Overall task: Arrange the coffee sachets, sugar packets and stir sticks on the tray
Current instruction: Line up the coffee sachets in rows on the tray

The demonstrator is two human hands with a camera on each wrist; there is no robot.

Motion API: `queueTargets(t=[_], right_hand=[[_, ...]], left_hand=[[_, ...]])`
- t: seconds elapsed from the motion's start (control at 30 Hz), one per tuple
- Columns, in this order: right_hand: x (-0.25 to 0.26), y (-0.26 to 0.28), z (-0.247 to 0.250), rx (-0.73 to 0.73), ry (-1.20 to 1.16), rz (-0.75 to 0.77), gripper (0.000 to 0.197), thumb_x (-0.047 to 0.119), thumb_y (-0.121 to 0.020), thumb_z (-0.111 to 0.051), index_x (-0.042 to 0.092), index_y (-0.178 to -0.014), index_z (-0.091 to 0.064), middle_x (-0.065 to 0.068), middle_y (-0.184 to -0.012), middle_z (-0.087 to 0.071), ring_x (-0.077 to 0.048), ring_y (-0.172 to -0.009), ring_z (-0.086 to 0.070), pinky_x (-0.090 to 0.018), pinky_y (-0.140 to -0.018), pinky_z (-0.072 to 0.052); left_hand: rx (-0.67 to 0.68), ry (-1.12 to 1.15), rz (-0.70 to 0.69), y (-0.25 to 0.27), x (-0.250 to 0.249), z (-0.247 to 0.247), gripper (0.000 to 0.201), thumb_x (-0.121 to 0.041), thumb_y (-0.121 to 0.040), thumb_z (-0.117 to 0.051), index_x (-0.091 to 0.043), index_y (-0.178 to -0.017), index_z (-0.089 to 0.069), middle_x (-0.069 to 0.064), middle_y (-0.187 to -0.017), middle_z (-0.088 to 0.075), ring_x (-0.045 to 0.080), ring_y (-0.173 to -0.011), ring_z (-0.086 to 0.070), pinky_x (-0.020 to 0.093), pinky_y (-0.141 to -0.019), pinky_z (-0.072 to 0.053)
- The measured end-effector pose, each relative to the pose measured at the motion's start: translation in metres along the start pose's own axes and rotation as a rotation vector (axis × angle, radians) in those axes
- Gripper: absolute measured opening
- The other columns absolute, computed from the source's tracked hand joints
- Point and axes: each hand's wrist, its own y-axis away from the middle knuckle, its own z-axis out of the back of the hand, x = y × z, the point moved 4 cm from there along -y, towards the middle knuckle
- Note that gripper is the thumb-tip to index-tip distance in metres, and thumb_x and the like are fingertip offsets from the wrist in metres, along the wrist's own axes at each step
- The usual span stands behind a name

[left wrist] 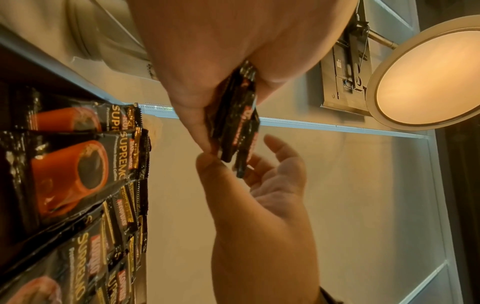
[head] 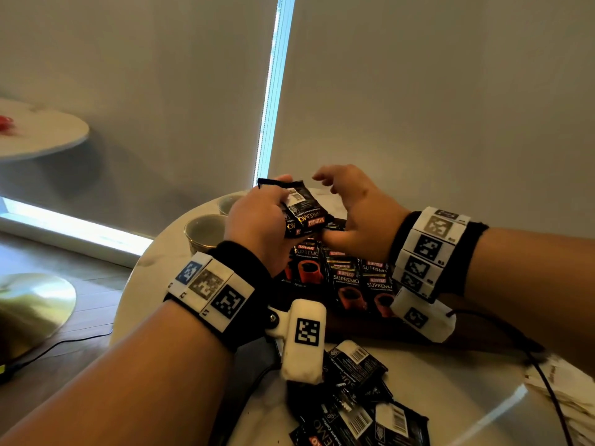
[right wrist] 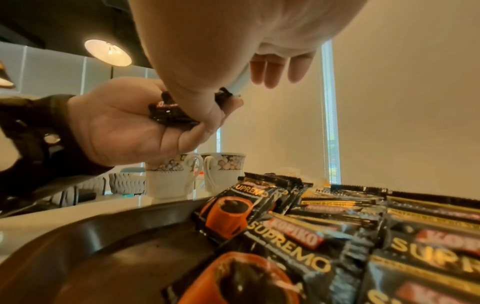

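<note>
Tray (right wrist: 109,230) already carries rows of laid coffee sachets (head: 346,280). Left hand (head: 257,225) grips a small stack of sachets (head: 302,209) above it; right hand (head: 357,210), fingers loosely spread, thumb at the stack's edge, holds nothing. Risk: loose stack fans out and slips mid-transfer. Two cups (right wrist: 197,173) stand just behind; wrist cable (head: 544,375) trails over the loose sachet pile (head: 357,400).

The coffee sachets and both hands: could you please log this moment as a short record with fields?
left hand: grips a small stack of coffee sachets above the tray
right hand: fingers spread, thumb touching the stack's lower edge
tray: dark, holds rows of sachets face up
loose sachets: heaped on the table, nearer the person than the tray
cups: two, beside the tray
stir sticks: not visible
</note>
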Motion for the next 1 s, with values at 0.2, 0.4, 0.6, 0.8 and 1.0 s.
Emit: queueTargets(t=[0.2,0.4,0.6,0.8,1.0], right_hand=[[0.005,0.005,0.002,-0.050,0.061,0.132,0.042,0.018,-0.087,-0.067,0.025,-0.128,-0.059,0.004,-0.125,-0.048,-0.013,-0.116,-0.044,-0.031,-0.096,-0.041],[0.005,-0.001,0.010,-0.114,0.024,0.113,0.023,0.016,-0.097,-0.055,0.017,-0.116,-0.069,0.003,-0.112,-0.058,-0.010,-0.105,-0.049,-0.013,-0.088,-0.037],[0.004,-0.006,0.018,-0.190,-0.036,0.093,0.030,0.028,-0.100,-0.042,0.013,-0.078,-0.056,0.002,-0.072,-0.051,-0.012,-0.068,-0.045,-0.027,-0.062,-0.037],[0.007,-0.006,0.021,-0.169,-0.087,0.073,0.035,0.030,-0.099,-0.043,0.009,-0.076,-0.061,-0.009,-0.067,-0.056,-0.021,-0.063,-0.050,-0.039,-0.058,-0.040],[0.004,0.002,0.025,-0.329,-0.058,0.091,0.051,0.043,-0.079,-0.075,0.012,-0.110,-0.049,0.001,-0.101,-0.050,0.001,-0.079,-0.045,-0.008,-0.068,-0.040]], left_hand=[[-0.061,0.049,0.049,-0.001,0.000,0.008,0.031,-0.003,-0.097,-0.054,-0.015,-0.121,-0.069,0.020,-0.111,-0.072,0.034,-0.091,-0.076,0.041,-0.068,-0.063],[-0.020,0.003,0.072,0.003,0.002,0.004,0.021,-0.024,-0.098,-0.064,-0.019,-0.118,-0.065,0.009,-0.110,-0.069,0.024,-0.094,-0.071,0.040,-0.074,-0.062],[0.121,-0.135,-0.026,0.009,-0.004,-0.004,0.042,-0.041,-0.089,-0.071,-0.012,-0.117,-0.063,0.002,-0.081,-0.072,0.013,-0.067,-0.069,0.024,-0.052,-0.050],[0.192,-0.167,-0.013,0.012,-0.003,-0.010,0.017,-0.019,-0.093,-0.070,-0.007,-0.104,-0.067,0.019,-0.095,-0.071,0.036,-0.086,-0.067,0.051,-0.084,-0.055],[0.116,-0.108,0.007,0.012,-0.002,-0.007,0.002,-0.016,-0.096,-0.066,-0.015,-0.098,-0.065,0.015,-0.092,-0.074,0.031,-0.080,-0.074,0.041,-0.065,-0.061]])
